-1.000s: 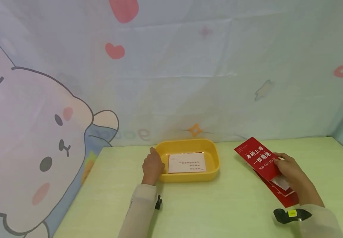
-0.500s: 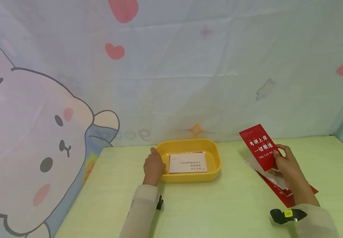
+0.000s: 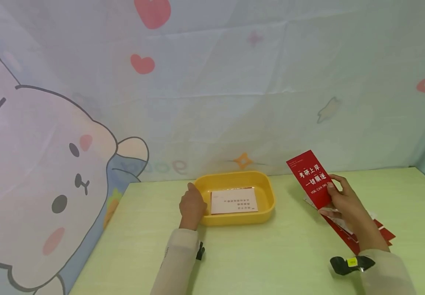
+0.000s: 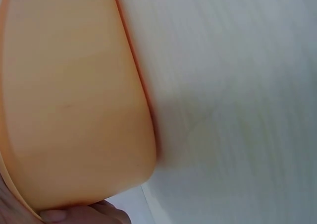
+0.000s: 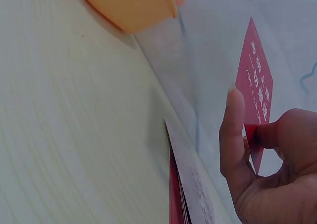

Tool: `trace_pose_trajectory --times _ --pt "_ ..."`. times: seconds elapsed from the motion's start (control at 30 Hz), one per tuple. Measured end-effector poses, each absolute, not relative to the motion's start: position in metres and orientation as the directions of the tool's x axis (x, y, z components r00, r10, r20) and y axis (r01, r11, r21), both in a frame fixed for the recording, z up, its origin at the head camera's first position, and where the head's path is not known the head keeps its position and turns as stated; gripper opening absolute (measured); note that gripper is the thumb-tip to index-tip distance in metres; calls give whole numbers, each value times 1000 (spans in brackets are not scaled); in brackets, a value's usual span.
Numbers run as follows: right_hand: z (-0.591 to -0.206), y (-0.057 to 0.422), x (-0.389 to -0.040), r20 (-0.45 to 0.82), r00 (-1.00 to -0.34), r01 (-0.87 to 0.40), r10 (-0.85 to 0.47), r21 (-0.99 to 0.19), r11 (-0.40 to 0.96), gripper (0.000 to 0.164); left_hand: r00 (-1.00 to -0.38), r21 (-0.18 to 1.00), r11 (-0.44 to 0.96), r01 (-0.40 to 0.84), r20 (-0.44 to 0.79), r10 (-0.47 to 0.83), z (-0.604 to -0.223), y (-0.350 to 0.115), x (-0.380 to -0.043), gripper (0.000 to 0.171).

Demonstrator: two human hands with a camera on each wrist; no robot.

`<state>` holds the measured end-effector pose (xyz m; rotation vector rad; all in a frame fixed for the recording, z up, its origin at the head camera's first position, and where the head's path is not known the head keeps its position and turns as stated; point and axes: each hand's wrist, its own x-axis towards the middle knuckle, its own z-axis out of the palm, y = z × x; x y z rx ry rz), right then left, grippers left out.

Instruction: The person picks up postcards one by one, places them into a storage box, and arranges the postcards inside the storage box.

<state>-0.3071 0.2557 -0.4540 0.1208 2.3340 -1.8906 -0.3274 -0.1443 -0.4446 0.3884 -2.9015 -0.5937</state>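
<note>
Red card (image 3: 310,180) with white Chinese characters and the words "YOU CAN DO" is raised off the table, printed face towards the head camera. The right hand (image 3: 348,205) pinches it by its lower end, thumb on the printed face and fingers behind, as the right wrist view shows.

From that grip the card's long axis runs up and to the left, its free end pointing away from the palm. The yellow tray (image 3: 238,220) lies well apart from the card, off to its left — so a gap of table separates the card's left edge from the tray's right end. The right hand is the nearer one to the card; the left hand (image 3: 192,207) is clamped on the tray's wall at the opposite, left end.

Inside the tray a white card (image 3: 234,200) lies flat, its text upside down to the person, with a thin red edge showing behind it. Below the raised card and the right forearm, loose cards (image 3: 345,237) overlap in a fan on the pale green table (image 3: 253,254) — partly hidden, so their number cannot be told. A cloth backdrop (image 3: 216,123) with a cartoon rabbit (image 3: 39,164) hangs behind.
</note>
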Motion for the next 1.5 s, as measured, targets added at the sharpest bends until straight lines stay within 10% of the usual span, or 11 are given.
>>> trace_pose_trajectory --times 0.97,1.5 --pt "-435 214 -312 -69 -983 13 -169 -949 316 80 -958 437 865 -247 26 -287 -450 -149 -328 52" --pt "-429 167 -321 -30 -981 -41 -191 -932 360 60 -955 422 874 -239 61 -291 -449 -157 -323 54"
